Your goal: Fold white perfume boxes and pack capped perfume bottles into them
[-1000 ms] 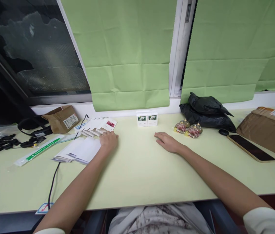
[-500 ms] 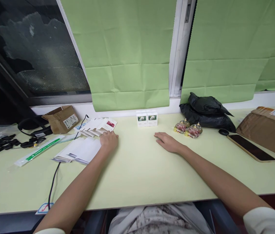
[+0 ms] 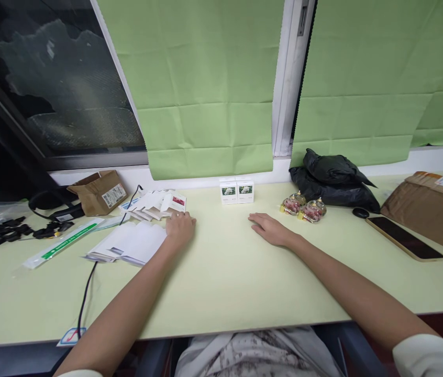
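Note:
My left hand [image 3: 181, 229] is at the near edge of a white flattened carton [image 3: 176, 201] with a red flower picture, its bent fingers closed on the carton's lower edge. The fingertips are partly hidden. That carton lies at the right end of a fanned row of white cartons [image 3: 146, 203]. Just left of my wrist is a stack of plain white folded papers [image 3: 137, 242]. My right hand [image 3: 270, 229] rests flat on the table, fingers stretched out, holding nothing. To its right lie two round glass bottles [image 3: 292, 203] with pinkish contents and gold parts.
Small white boxes [image 3: 237, 191] stand against the wall. Black plastic bags [image 3: 333, 183], a phone [image 3: 404, 238] and a brown parcel [image 3: 433, 209] are on the right. An open cardboard box [image 3: 98, 193], a black cable [image 3: 84, 303] and a green-striped plastic sleeve [image 3: 64, 243] lie left.
My left hand has shifted slightly right, and the end carton beside it has changed its angle a little. My right hand has stayed in place.

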`<action>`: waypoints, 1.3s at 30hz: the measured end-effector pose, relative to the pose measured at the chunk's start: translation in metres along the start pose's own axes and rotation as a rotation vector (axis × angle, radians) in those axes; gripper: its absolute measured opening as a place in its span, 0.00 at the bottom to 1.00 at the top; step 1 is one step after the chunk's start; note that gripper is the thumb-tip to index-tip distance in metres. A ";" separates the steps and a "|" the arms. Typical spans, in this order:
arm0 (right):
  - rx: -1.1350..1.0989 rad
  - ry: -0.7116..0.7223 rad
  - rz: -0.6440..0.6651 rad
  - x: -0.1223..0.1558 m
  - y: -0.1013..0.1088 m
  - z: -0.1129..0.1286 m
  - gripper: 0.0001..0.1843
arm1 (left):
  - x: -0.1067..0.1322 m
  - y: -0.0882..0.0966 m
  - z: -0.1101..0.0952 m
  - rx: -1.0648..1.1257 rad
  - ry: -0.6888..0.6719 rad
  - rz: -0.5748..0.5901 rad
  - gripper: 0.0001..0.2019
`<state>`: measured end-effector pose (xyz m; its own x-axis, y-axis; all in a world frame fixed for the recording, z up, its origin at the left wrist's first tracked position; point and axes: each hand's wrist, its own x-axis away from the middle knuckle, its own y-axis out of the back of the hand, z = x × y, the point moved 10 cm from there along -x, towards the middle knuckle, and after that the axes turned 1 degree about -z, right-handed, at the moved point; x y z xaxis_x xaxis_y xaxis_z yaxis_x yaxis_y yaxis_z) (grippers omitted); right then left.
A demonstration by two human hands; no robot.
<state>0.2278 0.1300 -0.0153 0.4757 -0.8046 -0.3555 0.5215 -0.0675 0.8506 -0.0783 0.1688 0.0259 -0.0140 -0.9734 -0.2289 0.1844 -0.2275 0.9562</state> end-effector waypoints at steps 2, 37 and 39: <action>-0.007 -0.007 -0.008 0.000 0.001 0.000 0.24 | 0.002 0.001 -0.007 0.002 -0.035 -0.008 0.23; 0.011 -0.013 0.001 0.000 0.002 0.002 0.24 | 0.059 0.047 -0.109 0.155 -0.532 -0.042 0.28; 0.005 -0.018 -0.005 0.000 0.003 0.002 0.24 | 0.067 0.051 -0.116 0.206 -0.584 -0.049 0.29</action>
<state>0.2278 0.1289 -0.0124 0.4599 -0.8150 -0.3526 0.5202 -0.0745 0.8508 0.0442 0.0956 0.0383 -0.5637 -0.8035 -0.1915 -0.0224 -0.2169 0.9759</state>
